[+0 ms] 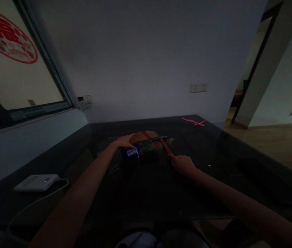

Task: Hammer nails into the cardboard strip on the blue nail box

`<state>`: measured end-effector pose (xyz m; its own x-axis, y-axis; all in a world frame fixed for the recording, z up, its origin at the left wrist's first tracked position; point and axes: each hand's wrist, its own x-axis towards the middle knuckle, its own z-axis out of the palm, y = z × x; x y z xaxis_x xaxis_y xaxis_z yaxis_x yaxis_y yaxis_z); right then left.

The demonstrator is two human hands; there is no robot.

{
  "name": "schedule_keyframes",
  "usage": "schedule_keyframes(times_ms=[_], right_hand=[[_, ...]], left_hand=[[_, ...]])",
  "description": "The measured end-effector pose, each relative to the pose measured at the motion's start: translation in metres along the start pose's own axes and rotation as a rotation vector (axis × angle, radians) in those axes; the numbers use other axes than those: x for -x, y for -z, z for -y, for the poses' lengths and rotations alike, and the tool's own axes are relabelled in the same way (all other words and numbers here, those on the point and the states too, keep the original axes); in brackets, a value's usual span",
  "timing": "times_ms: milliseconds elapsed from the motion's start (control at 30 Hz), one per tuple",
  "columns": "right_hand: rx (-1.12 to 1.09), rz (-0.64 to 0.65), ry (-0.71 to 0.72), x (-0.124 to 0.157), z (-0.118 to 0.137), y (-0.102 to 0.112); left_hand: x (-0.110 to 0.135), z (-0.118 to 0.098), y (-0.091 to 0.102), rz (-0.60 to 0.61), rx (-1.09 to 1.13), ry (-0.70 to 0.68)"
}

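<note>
My left hand [123,142] is at the left end of a flat brown piece with a red band [146,135]. Its thumb and fingers curve around that end, the thumb just over a blue box with a white label [131,151]. A wooden-handled, hammer-like tool [165,147] is gripped in my right hand [183,163]. Its narrow grey head meets the brown piece's right side or lies just in front of it; I cannot tell which. A dark, partly see-through block [148,151] stands beside the blue box. Dim light hides fine detail.
Thin silvery pieces [113,169] lie left of centre on the dark glossy table [146,193]. A pink strip [194,122] lies at the far right corner. At the left is a white device [36,182] with a cable. A wall borders the table's back.
</note>
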<state>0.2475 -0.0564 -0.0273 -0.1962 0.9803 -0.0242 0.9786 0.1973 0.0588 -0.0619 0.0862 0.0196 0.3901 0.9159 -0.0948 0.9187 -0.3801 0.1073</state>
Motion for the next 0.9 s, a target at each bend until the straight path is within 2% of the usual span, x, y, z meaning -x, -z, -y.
schedule_keyframes(times_ms=[200, 567, 733, 900], right_hand=[[0.036, -0.006, -0.045, 0.013, -0.014, -0.003], [0.059, -0.017, -0.108, 0.021, -0.014, -0.005], [0.056, -0.018, -0.125, 0.022, -0.014, -0.004], [0.047, -0.030, -0.137, 0.023, -0.018, -0.005]], left_hand=[[-0.005, -0.046, 0.000, 0.031, -0.024, -0.131], [0.002, -0.095, -0.004, 0.051, -0.020, -0.355], [0.009, -0.111, -0.004, 0.078, -0.062, -0.386], [0.016, -0.114, -0.004, 0.104, -0.074, -0.393]])
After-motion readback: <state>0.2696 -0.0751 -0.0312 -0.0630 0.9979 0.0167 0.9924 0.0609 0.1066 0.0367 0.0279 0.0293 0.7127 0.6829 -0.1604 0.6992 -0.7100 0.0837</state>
